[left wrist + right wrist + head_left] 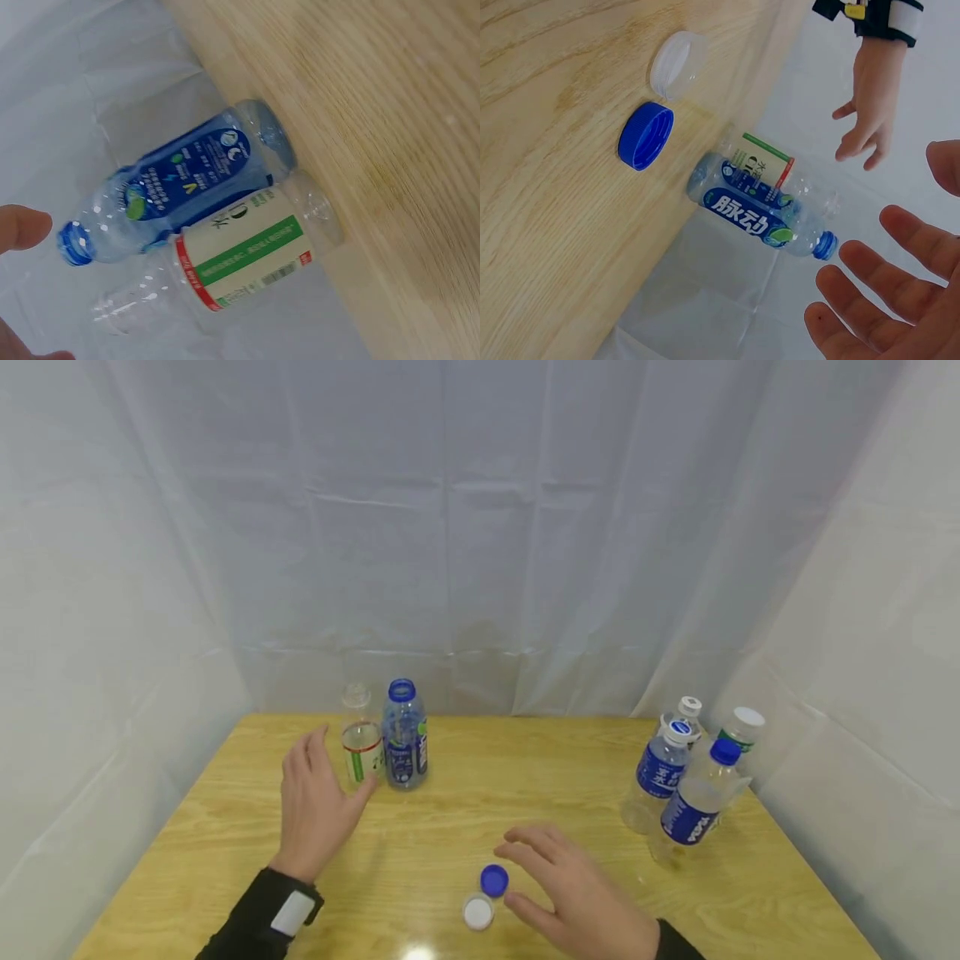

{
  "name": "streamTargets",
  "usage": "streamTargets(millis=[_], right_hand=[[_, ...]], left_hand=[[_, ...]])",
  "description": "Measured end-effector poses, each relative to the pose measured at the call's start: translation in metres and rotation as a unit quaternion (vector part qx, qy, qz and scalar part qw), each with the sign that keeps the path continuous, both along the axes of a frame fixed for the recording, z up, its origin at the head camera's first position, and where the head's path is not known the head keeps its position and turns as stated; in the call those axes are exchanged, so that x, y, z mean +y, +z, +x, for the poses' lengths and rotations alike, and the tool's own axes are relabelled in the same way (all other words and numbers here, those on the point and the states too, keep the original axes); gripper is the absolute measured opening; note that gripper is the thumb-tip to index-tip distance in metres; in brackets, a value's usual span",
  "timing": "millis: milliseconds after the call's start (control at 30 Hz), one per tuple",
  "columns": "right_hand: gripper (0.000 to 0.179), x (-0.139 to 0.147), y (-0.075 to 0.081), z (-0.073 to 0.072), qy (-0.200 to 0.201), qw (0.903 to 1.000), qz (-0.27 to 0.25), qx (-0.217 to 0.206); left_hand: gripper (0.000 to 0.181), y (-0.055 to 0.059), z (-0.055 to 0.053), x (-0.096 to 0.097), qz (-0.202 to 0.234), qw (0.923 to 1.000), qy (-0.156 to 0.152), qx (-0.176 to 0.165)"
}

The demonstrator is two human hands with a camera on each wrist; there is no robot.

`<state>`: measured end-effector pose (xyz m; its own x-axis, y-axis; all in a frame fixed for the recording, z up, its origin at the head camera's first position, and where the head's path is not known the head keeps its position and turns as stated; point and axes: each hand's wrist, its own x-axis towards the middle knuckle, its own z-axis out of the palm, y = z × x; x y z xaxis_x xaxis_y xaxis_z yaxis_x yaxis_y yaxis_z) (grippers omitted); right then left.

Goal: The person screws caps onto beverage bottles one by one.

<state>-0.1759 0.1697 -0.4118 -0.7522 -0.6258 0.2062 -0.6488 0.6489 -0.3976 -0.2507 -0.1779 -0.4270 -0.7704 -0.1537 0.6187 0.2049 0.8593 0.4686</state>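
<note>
My left hand [318, 806] is held with spread, relaxed fingers just in front of a clear bottle [363, 747] with a cream, green and red label. Right beside that bottle stands a blue-tinted bottle [405, 739] with a dark blue label; both are uncapped and upright. In the head view my right hand [573, 889] hovers over the table, fingers apart and holding nothing. Near its fingertips lie a blue cap [494, 881] and a white cap [478, 912], close together. The right wrist view shows the blue cap [646, 136] on its side-facing rim, hollow side visible.
At the right of the wooden table [465, 827] several capped bottles stand grouped, among them one with a blue cap [725, 752] and one with a white-and-blue cap [678, 732]. Pale sheeting [480, 568] hangs behind the table and along both sides.
</note>
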Motion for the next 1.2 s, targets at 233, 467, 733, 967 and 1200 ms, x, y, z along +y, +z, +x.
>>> streamTargets(millis=[233, 467, 733, 967, 1200], right_hand=[[0.048, 0.0, -0.003, 0.0, 0.009, 1.0, 0.001, -0.001], [0.046, 0.0, -0.007, 0.0, 0.025, 0.9992, 0.014, 0.029], [0.047, 0.001, -0.013, 0.002, 0.028, 0.9989, 0.033, 0.015], [0.047, 0.001, -0.013, 0.001, 0.023, 0.999, 0.036, 0.01], [0.045, 0.003, -0.015, 0.0, 0.029, 0.9988, 0.028, 0.028]], left_hand=[[0.1, -0.006, -0.031, -0.007, 0.084, 0.9939, 0.006, -0.07], [0.104, -0.015, -0.056, -0.009, 0.136, 0.9834, 0.005, -0.12], [0.103, -0.026, -0.072, -0.014, 0.168, 0.9731, -0.03, -0.155], [0.101, -0.033, -0.079, -0.018, 0.165, 0.9679, -0.028, -0.188], [0.09, -0.036, -0.081, -0.019, 0.148, 0.9724, -0.02, -0.179]])
